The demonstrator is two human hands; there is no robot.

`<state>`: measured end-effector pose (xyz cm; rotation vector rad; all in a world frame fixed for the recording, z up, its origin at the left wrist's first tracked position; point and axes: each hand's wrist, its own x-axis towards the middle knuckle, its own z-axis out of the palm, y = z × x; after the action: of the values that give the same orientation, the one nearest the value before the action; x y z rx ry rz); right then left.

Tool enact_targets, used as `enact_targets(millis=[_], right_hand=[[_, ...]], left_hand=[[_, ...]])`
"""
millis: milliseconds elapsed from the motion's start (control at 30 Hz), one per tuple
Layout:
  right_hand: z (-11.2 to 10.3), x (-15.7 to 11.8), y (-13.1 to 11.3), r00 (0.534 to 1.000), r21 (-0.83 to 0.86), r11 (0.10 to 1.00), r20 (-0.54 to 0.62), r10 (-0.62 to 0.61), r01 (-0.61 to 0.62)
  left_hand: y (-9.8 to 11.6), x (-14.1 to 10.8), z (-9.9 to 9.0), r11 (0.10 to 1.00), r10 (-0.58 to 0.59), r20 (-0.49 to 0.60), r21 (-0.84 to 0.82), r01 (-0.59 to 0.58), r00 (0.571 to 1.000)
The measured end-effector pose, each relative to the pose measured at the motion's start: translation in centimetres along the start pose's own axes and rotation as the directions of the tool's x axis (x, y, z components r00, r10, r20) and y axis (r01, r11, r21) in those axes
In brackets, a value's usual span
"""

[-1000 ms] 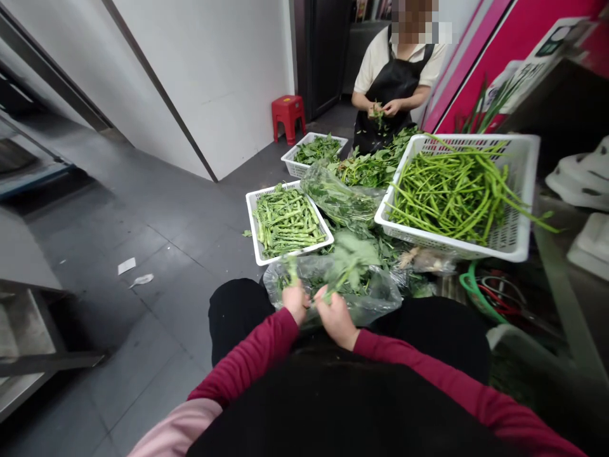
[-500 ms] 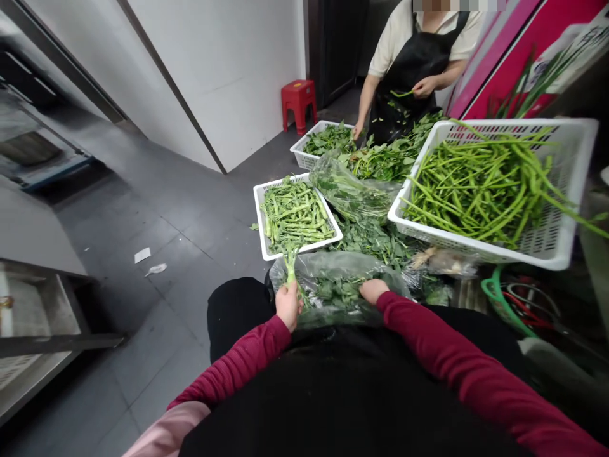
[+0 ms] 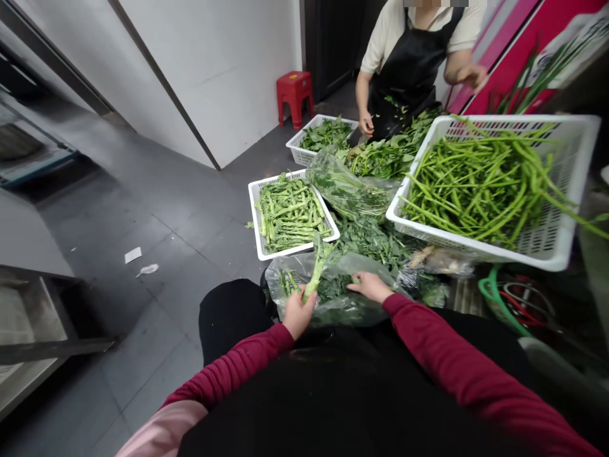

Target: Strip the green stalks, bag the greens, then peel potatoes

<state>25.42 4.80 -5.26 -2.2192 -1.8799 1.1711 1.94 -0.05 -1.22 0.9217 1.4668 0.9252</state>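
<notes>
My left hand [image 3: 299,312] is closed round the lower part of a thick green vegetable stalk [image 3: 314,274]. The stalk tilts up and away, over a clear plastic bag [image 3: 366,312] of leafy greens in my lap. At the bag's right side, my right hand [image 3: 372,287] has its fingers drawn together near the leaves. Whatever it pinches, if anything, is too small to tell. Just beyond the bag stands a white basket [image 3: 253,212] of trimmed green stalks [image 3: 292,209]. Loose dark leaves [image 3: 373,244] lie to the right of that basket.
A large white basket [image 3: 476,244] of long green stems stands at right. Behind the near basket lie a bag of greens [image 3: 349,184] and another white basket [image 3: 299,155]. A co-worker in a black apron [image 3: 404,70] is across the pile. A red stool [image 3: 295,95] stands by the wall.
My left hand has moved right with the stalk, from the basket's near edge to over the bag. My right hand's fingers now show above the leaves. The co-worker's raised hand has swung outward.
</notes>
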Motion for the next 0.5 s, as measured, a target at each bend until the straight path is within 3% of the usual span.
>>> enact_targets(millis=[33,67,100,133,167,200,233,300,367,400,433,500], right_hand=[[0.3,-0.8,-1.6,0.998,0.242,0.968,0.002,-0.062,0.060],[0.6,-1.5,-3.2,0.996,0.503,0.860,-0.010,-0.088,0.081],[0.8,-2.3,-4.6,0.996,0.711,0.698,-0.036,-0.082,0.083],[0.9,-3.1,-5.7,0.995,0.840,0.533,-0.088,-0.051,0.101],[1.1,-3.8,-6.6,0.986,0.885,0.440,-0.169,-0.003,0.153],[1.3,-4.6,-7.3,0.959,0.869,0.431,-0.282,0.027,0.244],[1.6,-5.4,-7.7,0.914,0.798,0.488,-0.406,0.002,0.354],[2.9,-6.8,-8.1,0.809,0.538,0.634,-0.526,-0.261,0.555],[4.5,-7.7,-8.0,0.731,0.308,0.669,-0.390,-0.559,0.676],[5.2,-7.7,-7.7,0.733,0.246,0.692,-0.293,-0.614,0.678],[5.7,-7.5,-7.3,0.779,0.211,0.751,-0.221,-0.587,0.625],[5.6,-6.0,-5.7,0.918,0.188,0.902,-0.163,-0.361,0.389]], left_hand=[[0.2,-0.3,0.1,0.996,0.077,0.013,0.051,-0.077,0.997],[0.3,-0.5,0.1,0.982,0.152,0.034,0.104,-0.155,0.988],[0.4,-0.8,0.2,0.967,0.207,0.056,0.140,-0.213,0.977],[0.3,-1.0,0.3,0.964,0.219,0.076,0.140,-0.228,0.973],[0.1,-1.2,0.5,0.970,0.199,0.092,0.122,-0.209,0.976],[-0.1,-1.2,0.7,0.982,0.153,0.108,0.099,-0.164,0.982],[-0.3,-1.2,0.8,0.993,0.089,0.127,0.069,-0.098,0.988],[-0.6,-0.8,1.1,0.997,-0.064,0.128,-0.026,0.068,0.990],[-0.6,-0.2,1.0,0.965,-0.192,0.083,-0.167,0.203,0.978],[-0.4,0.1,0.8,0.940,-0.228,0.072,-0.242,0.239,0.971],[-0.2,0.3,0.6,0.915,-0.250,0.081,-0.307,0.262,0.965],[0.3,0.6,-0.1,0.874,-0.246,0.180,-0.384,0.299,0.952]])
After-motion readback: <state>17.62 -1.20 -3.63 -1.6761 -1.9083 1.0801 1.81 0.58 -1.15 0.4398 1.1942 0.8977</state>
